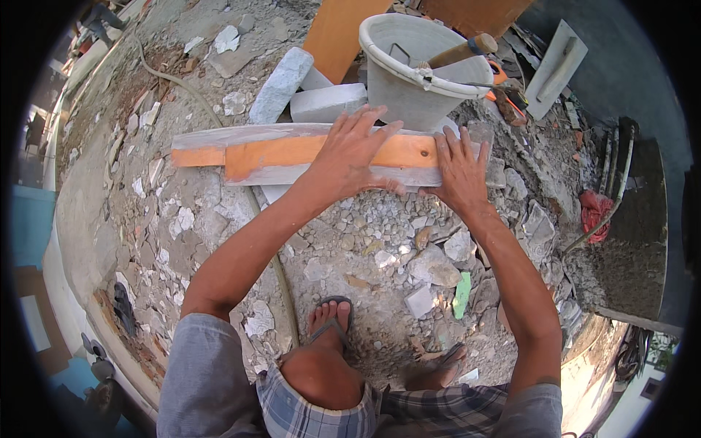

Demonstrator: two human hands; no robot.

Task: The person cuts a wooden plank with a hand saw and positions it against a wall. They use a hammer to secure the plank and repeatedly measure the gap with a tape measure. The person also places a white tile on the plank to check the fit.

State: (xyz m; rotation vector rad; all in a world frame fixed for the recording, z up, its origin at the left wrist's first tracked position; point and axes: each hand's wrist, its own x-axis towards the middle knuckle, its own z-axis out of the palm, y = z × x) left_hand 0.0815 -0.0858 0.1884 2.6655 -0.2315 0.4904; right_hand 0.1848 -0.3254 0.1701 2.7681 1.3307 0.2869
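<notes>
Rubble-strewn ground all round, grey dust and broken chips everywhere. Lying flat across the middle, a long orange-and-grey plank, both hands resting on its right half. Just beyond it, two pale grey blocks side by side, one tilted, one square-on. Right beside those, a grey bucket standing upright on the debris, a wooden-handled tool poking out. Snaking past the plank's left part, a thin hose. Nearer in, a green shard among larger broken chunks. Out at the right edge, a red crumpled rag and a flat grey trowel board.
</notes>
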